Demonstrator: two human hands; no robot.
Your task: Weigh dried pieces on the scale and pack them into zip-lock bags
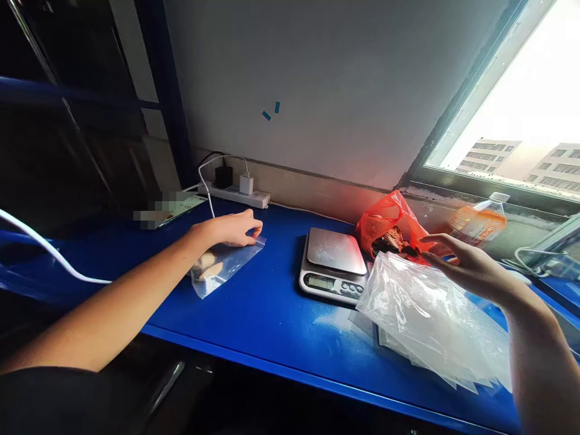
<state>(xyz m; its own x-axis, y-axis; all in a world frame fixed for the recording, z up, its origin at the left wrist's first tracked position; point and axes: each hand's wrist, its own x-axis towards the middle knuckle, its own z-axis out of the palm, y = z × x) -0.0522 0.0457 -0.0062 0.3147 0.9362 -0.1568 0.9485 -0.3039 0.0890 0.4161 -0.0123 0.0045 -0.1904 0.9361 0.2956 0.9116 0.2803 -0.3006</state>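
My left hand (235, 228) is closed in a pinch at the top edge of a clear zip bag (233, 263), which lies on the blue table with pale, sliced-looking pieces (209, 266) inside. My right hand (455, 260) is open, fingers apart, just right of a red plastic bag (378, 211) whose mouth shows dark reddish-brown dried pieces (394, 240). Beneath that hand lies a stack of clear plastic bags (430, 314). Between my hands stands a kitchen scale (335, 254) with a bare steel plate; its display is too small to read.
A power strip (235, 194) with a white charger (246, 183) is against the wall. A phone-like device (185, 205) lies at the back left, near a white cable (54, 257). An orange-labelled bottle (480, 220) stands under the window. The blue table (272, 326) ends at its front edge.
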